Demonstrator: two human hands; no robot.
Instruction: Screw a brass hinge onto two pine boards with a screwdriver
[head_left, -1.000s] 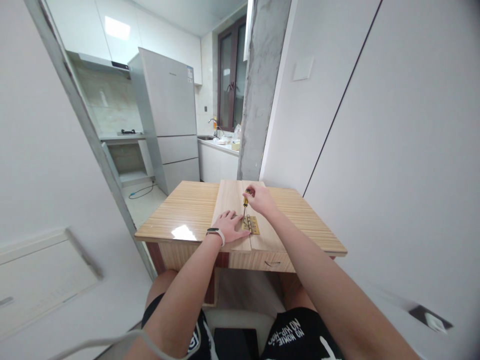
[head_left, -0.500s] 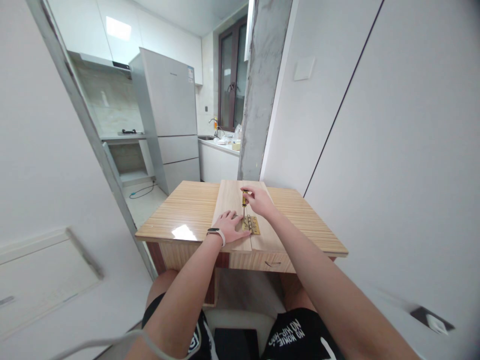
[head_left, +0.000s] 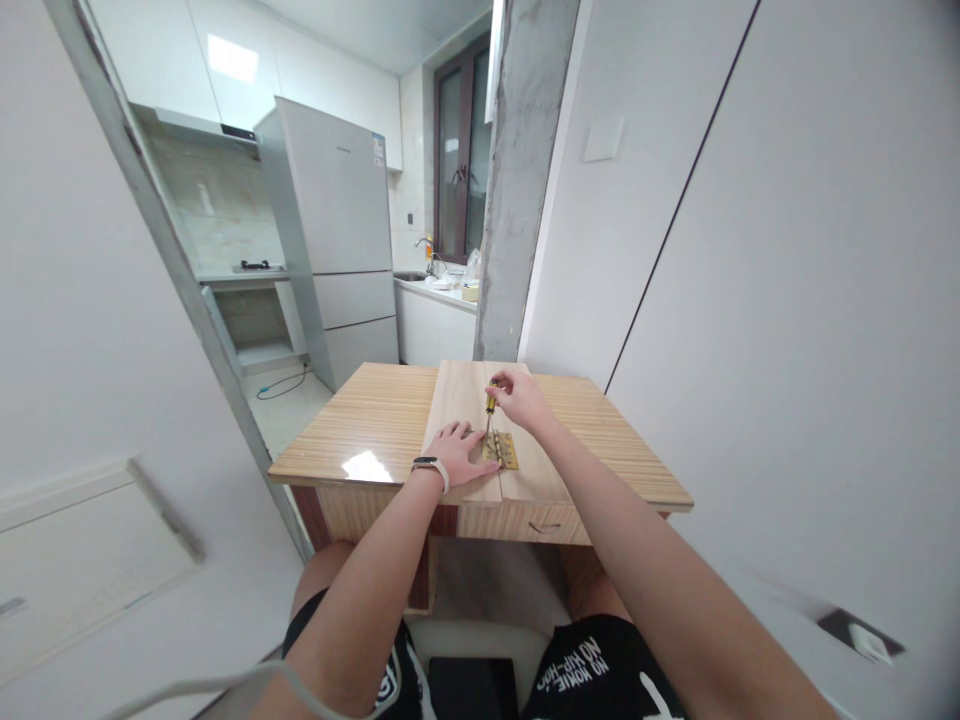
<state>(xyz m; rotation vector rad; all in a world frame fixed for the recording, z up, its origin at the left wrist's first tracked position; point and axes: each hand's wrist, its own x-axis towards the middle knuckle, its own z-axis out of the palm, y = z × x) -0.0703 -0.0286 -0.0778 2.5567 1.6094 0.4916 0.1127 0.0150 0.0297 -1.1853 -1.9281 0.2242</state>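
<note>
Head view: our right hand (head_left: 522, 402) grips a screwdriver (head_left: 491, 400), left hand (head_left: 454, 456) spread on pale boards (head_left: 459, 393) by a perhaps brass hinge (head_left: 508, 452).

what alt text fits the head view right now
A right hand holds a yellow-handled screwdriver tip-down at a brass-coloured hinge lying across two pale boards, while the left hand rests beside it. The boards lie on a wood-grain desk; a grey refrigerator stands beyond.
</note>
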